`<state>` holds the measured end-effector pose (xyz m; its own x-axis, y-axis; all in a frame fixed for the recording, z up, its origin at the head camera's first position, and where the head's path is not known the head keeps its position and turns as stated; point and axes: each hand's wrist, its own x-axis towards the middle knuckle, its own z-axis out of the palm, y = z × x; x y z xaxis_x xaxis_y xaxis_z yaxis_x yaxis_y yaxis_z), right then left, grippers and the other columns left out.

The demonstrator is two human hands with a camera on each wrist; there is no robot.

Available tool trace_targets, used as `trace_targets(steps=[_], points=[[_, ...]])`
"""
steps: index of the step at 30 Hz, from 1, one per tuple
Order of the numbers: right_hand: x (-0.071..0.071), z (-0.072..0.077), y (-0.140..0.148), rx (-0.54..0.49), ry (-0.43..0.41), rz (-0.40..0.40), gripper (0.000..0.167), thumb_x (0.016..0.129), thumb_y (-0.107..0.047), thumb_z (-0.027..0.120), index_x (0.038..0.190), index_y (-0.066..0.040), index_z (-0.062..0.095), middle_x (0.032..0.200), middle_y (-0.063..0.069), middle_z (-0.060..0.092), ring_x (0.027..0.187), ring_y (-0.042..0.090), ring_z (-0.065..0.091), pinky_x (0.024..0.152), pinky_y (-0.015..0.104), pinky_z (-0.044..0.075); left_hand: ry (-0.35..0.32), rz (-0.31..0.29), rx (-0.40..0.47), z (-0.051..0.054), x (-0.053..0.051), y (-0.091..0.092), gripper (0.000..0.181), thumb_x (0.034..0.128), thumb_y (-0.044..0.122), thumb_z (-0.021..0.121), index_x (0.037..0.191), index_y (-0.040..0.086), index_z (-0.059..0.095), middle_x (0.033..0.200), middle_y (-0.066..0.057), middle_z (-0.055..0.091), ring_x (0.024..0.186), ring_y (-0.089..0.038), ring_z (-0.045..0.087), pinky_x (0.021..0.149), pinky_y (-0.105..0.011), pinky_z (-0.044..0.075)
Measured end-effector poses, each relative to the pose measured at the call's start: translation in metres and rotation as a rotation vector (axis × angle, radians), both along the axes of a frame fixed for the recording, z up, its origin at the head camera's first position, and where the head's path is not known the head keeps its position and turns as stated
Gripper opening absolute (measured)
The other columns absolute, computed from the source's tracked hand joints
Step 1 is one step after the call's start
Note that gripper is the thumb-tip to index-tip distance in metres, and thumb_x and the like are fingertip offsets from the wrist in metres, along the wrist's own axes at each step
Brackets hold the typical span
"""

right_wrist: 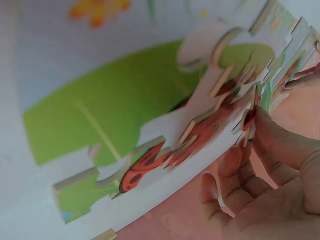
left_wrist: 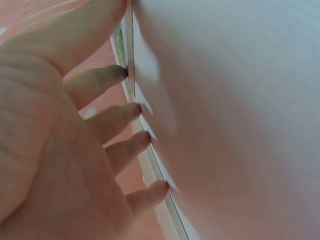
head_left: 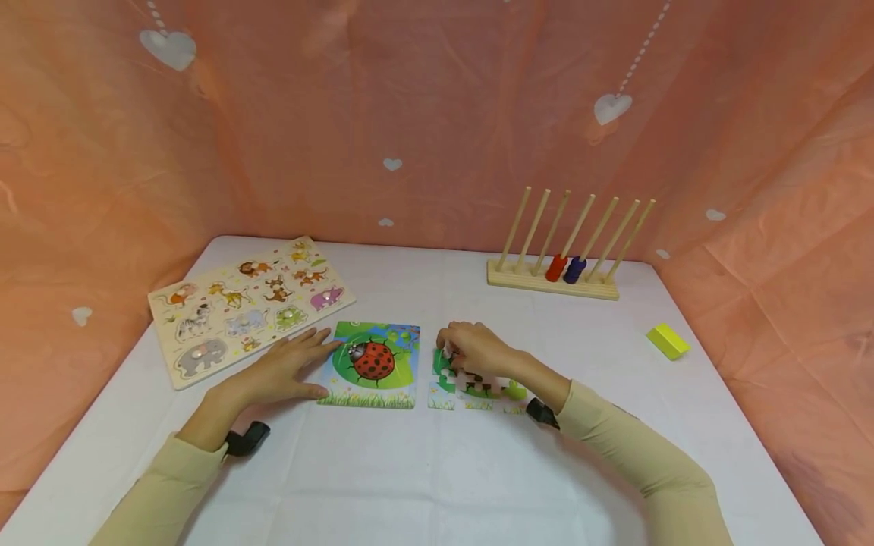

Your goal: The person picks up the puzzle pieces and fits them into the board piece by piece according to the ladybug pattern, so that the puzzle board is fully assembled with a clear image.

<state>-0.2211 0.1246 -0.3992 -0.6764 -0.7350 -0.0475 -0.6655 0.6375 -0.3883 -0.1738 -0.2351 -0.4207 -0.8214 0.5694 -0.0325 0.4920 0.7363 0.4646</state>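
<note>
My left hand [head_left: 283,371] lies with spread fingers at the left edge of a square ladybug picture [head_left: 374,362]; index finger and thumb reach its border. In the left wrist view the fingers of that hand [left_wrist: 65,130] are extended, fingertips low against the white surface. Just right of the picture, my right hand [head_left: 478,349] bends over loose jigsaw pieces [head_left: 478,393] and partly covers them. Its thumb and fingers pinch a small jigsaw piece [right_wrist: 250,117], seen edge-on with some red in the right wrist view. Nearby pieces [right_wrist: 140,80] show green leaf and red-and-black ladybug parts, with gaps between them.
A wooden animal peg puzzle [head_left: 249,307] lies at the back left. At the back right stands a wooden rack [head_left: 553,284] of upright rods with red beads [head_left: 556,268] and dark blue beads [head_left: 575,270]. A yellow block [head_left: 668,341] sits near the right edge.
</note>
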Motion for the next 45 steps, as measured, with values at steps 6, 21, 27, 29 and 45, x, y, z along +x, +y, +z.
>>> trace_targets(steps=[6,21,27,29,45], points=[[-0.008,0.007,0.001,-0.062,-0.103,-0.007,0.023,0.091,0.007,0.064,0.111,-0.003,0.067,0.089,0.004,0.067,0.073,0.013,0.057,0.068,0.026,0.049,-0.006,-0.002,0.023,0.0,-0.001,-0.001,0.084,0.0821,0.042,0.079,0.147,0.0,0.046,0.155,-0.032,0.029,0.142,-0.055,0.02,0.108,-0.075,0.015],[-0.021,0.01,-0.097,-0.021,-0.078,0.093,0.02,0.094,-0.004,0.068,0.113,-0.006,0.068,0.084,0.003,0.067,0.071,0.013,0.058,0.062,0.023,0.046,0.02,-0.003,0.009,-0.003,-0.002,-0.004,0.084,0.0821,0.044,0.079,0.147,0.001,0.046,0.154,-0.032,0.031,0.142,-0.055,0.022,0.107,-0.076,0.018],[-0.019,0.006,-0.131,0.042,-0.071,0.125,0.022,0.094,-0.004,0.068,0.116,-0.006,0.067,0.104,0.006,0.071,0.091,0.017,0.066,0.074,0.024,0.053,0.028,-0.004,-0.013,-0.004,-0.002,-0.004,0.084,0.0827,0.045,0.078,0.147,0.001,0.046,0.154,-0.032,0.031,0.142,-0.054,0.023,0.106,-0.076,0.019],[-0.017,0.006,-0.137,0.068,-0.066,0.122,0.025,0.093,-0.005,0.069,0.118,-0.006,0.067,0.112,0.007,0.071,0.099,0.019,0.067,0.08,0.026,0.054,0.031,-0.007,-0.019,-0.004,-0.002,-0.004,0.085,0.0829,0.046,0.077,0.148,0.002,0.046,0.154,-0.031,0.031,0.142,-0.054,0.023,0.106,-0.076,0.019],[-0.003,-0.004,-0.145,0.134,0.06,0.102,0.051,0.086,-0.021,0.08,0.131,-0.007,0.06,0.119,0.008,0.062,0.097,0.015,0.064,0.079,0.02,0.052,0.024,-0.004,-0.023,-0.002,0.0,-0.003,0.086,0.0837,0.045,0.077,0.15,0.003,0.043,0.155,-0.03,0.031,0.142,-0.053,0.024,0.105,-0.077,0.02]])
